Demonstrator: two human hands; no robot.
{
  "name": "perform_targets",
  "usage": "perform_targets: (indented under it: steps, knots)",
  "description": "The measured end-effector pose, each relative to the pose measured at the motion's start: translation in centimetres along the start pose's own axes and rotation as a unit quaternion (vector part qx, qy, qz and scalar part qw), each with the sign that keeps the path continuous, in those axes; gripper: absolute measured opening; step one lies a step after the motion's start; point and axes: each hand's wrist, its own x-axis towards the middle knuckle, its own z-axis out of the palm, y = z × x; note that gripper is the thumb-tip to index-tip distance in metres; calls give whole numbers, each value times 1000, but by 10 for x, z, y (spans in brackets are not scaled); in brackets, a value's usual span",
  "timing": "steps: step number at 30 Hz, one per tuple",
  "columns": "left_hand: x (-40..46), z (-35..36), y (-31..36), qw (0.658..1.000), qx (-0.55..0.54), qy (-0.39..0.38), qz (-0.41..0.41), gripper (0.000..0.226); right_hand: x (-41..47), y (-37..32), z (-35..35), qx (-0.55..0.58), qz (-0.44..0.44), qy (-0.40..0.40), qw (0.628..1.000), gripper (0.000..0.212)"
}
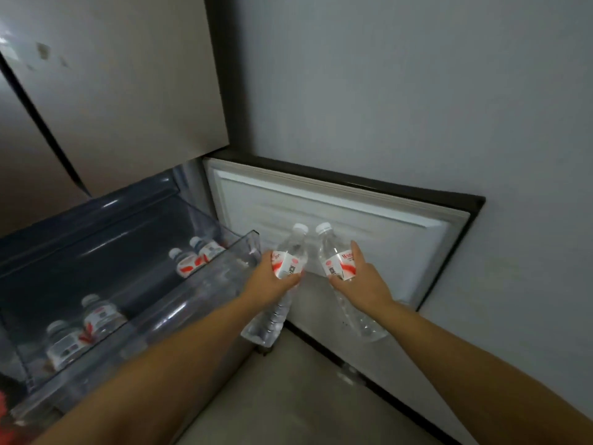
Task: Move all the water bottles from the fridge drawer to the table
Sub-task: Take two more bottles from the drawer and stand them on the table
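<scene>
- Gripping one clear plastic water bottle each, both of the person's bare hands reach forward in front of an open fridge door.
- The left hand (268, 277) has its fingers curled round the red-and-white label of the left clear plastic water bottle with a white cap (282, 277); the bottle tilts, cap up and away, base down toward the floor.
- The right hand (362, 281) wraps the label of the right clear plastic water bottle with a white cap (337, 261) from the right side, index finger stretched along the label, thumb under it; this bottle also tilts, cap up, base low and to the right.
- The two held bottles sit just beside each other, caps near but apart, in front of the white inner panel of the open fridge door (369, 216).
- Left of the hands, a clear plastic fridge drawer (205, 284) is pulled out, its near right corner just beside the left hand.
- Four more bottles lie in the drawer: a pair of white-capped bottles near the drawer's far right corner (195, 256), side by side, and another pair near its front left corner (83, 329), also side by side.
- Grey fridge doors (128, 91) stand above the drawer, a grey wall (417, 91) to the right, and a pale floor (288, 396) below the forearms.
- No table is in view.
</scene>
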Motion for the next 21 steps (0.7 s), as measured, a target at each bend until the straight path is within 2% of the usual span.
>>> perform_targets:
  steps: [5, 11, 16, 21]
  knots:
    - [-48, 83, 4, 996, 18, -91, 10, 58, -82, 91, -46, -14, 82, 49, 995, 91]
    - [-100, 187, 33, 968, 40, -229, 90, 57, -200, 176, -107, -1, 193, 125, 973, 92]
    - [-139, 260, 84, 934, 96, -307, 157, 74, -281, 218, -155, 8, 257, 216, 942, 86]
    - [-165, 316, 124, 904, 129, -352, 205, 85, -328, 239, -186, 9, 301, 285, 910, 84]
